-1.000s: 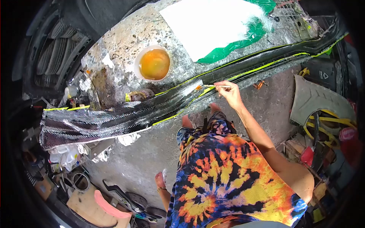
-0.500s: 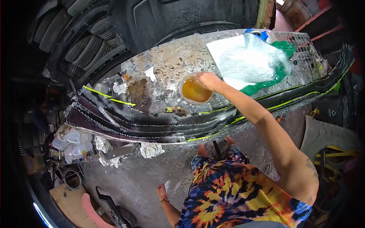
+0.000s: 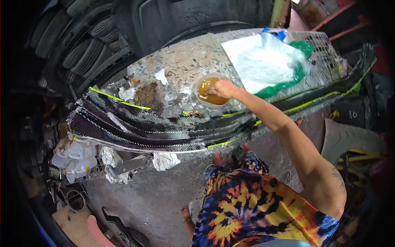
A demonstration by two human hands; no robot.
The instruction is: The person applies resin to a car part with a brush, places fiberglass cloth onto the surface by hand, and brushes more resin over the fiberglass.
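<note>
My right hand (image 3: 223,89) reaches into a round translucent tub (image 3: 225,77) on the workbench. Its fingers are drawn together and point down into the amber liquid (image 3: 214,99). Whatever they pinch is hidden by the hand and the liquid. My left hand (image 3: 186,213) hangs low beside my body, small in view, its fingers not clear. Between me and the tub lies a long, curved part of black woven fabric (image 3: 164,133) with a wet shine, edged with yellow-green tape (image 3: 135,106).
White fibre matting (image 3: 271,61) lies on a white sheet (image 3: 242,53), beside green plastic (image 3: 298,78) and a blue tape roll (image 3: 275,33). Plastic jugs (image 3: 82,150) and crumpled paper (image 3: 166,160) sit under the bench's front edge. Black moulded panels (image 3: 197,16) stand behind.
My right hand has shifted from the tub's rim further into it, fingers lower in the liquid. The liquid's surface looks disturbed. My left hand has moved slightly right and down in view.
</note>
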